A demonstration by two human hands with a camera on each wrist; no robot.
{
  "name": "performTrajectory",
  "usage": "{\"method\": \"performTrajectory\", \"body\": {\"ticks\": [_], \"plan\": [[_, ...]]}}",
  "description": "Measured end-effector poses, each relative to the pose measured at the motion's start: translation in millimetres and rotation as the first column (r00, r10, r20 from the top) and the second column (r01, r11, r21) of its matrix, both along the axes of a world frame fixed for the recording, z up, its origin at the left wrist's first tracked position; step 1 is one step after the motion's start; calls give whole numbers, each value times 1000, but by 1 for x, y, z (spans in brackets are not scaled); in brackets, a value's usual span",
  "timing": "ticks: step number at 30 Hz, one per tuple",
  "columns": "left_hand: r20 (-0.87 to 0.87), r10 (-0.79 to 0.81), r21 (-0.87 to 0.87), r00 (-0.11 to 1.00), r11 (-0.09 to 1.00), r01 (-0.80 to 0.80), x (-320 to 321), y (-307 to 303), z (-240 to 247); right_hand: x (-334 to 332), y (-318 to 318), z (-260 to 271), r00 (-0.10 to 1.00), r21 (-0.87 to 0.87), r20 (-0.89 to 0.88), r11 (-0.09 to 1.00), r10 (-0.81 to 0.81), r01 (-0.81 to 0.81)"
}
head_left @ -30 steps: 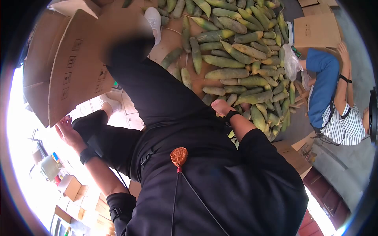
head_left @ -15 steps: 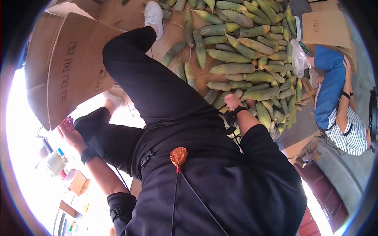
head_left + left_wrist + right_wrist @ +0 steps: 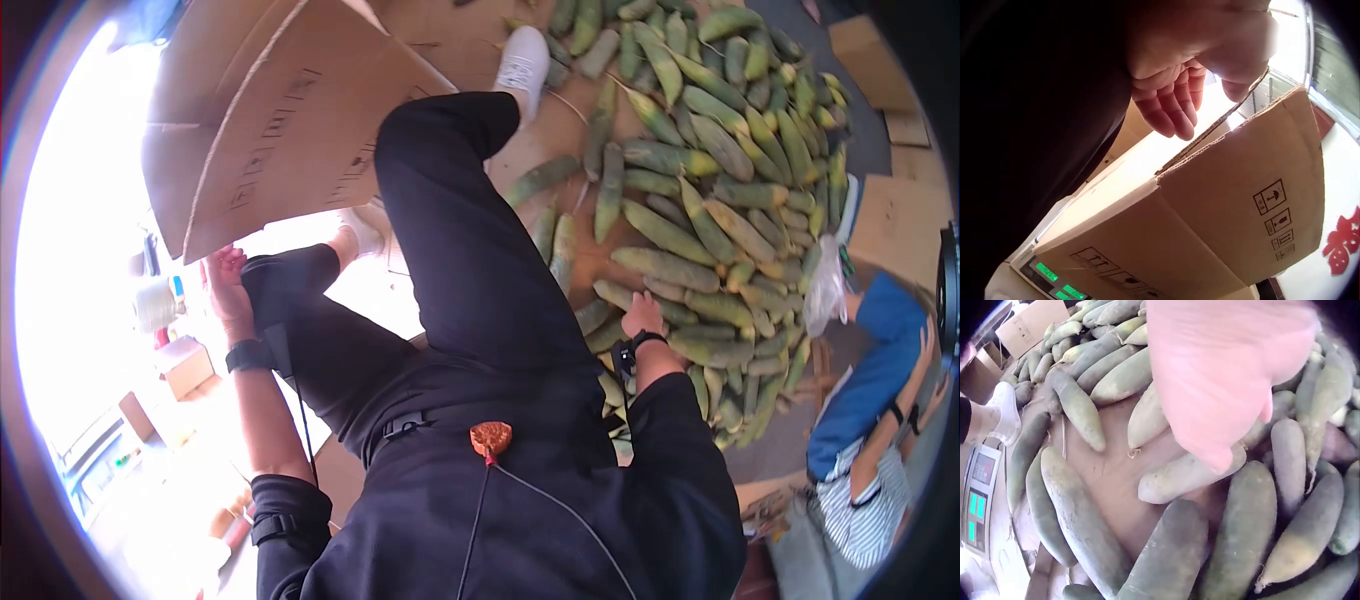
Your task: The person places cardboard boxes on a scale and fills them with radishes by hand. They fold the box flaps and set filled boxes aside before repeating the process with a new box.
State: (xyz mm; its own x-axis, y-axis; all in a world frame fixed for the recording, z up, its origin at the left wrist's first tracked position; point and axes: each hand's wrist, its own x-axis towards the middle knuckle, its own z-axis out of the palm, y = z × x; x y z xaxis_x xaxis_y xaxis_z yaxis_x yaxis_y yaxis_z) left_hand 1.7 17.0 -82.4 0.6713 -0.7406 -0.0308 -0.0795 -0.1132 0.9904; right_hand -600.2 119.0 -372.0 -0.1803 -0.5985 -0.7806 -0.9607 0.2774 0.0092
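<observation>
My left hand (image 3: 228, 290) is at the near corner of a large cardboard box (image 3: 270, 160). In the left wrist view its fingers (image 3: 1175, 106) hang loosely curled, holding nothing, with the thumb tip right at the box's raised edge. My right hand (image 3: 643, 316) is at the near side of a pile of long green radishes (image 3: 680, 270). In the right wrist view a fingertip comes down at one short, pale green radish (image 3: 1179, 478). Most of the right fingers are hidden behind the hand, so I cannot tell whether they grip that radish.
Under the box is a scale with green digits (image 3: 1047, 272). My bent leg (image 3: 440, 200) and white shoe (image 3: 522, 70) are between the box and the pile. At the right another person in a striped shirt (image 3: 865, 510) sits near a plastic bag (image 3: 825, 285) and more cardboard boxes (image 3: 895, 225).
The head view has swung, so the scene has moved right and partly down. My right hand has shifted onto a radish near the pile's edge. My left hand stays by the box corner.
</observation>
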Motion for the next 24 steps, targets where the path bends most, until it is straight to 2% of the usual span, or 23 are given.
{"method": "performTrajectory", "body": {"ticks": [2,3,5,8,9,11,13,15,17,19,21,22,23,24], "plan": [[10,7,10,1000,1000,-7,4,1,0,-1,0,-8,996,8,13,996,93,-93],[3,-7,25,1000,1000,7,5,3,0,-4,7,-21,992,-55,14,990,129,-128],[34,7,23,999,1000,-8,5,3,1,-6,14,-31,988,-54,10,987,152,-151],[-3,-7,28,1000,1000,7,10,4,-2,1,4,-27,999,-4,-33,999,37,-37],[-1,1,21,1000,1000,-1,11,4,-3,2,-5,-20,999,-12,-32,999,44,-45],[-27,5,29,1000,1000,-4,11,2,-3,4,-19,-10,991,147,-95,986,96,-81],[-54,9,10,999,1000,-9,11,2,-2,7,-17,-13,991,97,-103,992,89,-79],[-90,8,-18,996,1000,-10,5,-2,-2,10,-5,-26,991,19,-88,994,-106,108],[-85,33,-34,996,999,-36,-1,-3,0,11,8,-36,932,-20,49,932,-360,362],[-94,30,-53,995,998,-35,-1,-4,-3,18,12,-35,920,-67,11,917,-392,392],[-92,32,-60,995,997,-37,0,-3,-1,26,14,-24,876,48,34,876,-482,480],[-97,26,-63,995,997,-32,0,-4,-2,25,24,-33,866,-56,76,865,-494,498],[-102,25,-67,994,997,-32,0,-3,-2,17,29,-37,874,-57,79,873,-479,484],[-106,1,-102,994,995,-12,2,-3,-5,6,28,-44,762,128,191,786,-618,605]]}}
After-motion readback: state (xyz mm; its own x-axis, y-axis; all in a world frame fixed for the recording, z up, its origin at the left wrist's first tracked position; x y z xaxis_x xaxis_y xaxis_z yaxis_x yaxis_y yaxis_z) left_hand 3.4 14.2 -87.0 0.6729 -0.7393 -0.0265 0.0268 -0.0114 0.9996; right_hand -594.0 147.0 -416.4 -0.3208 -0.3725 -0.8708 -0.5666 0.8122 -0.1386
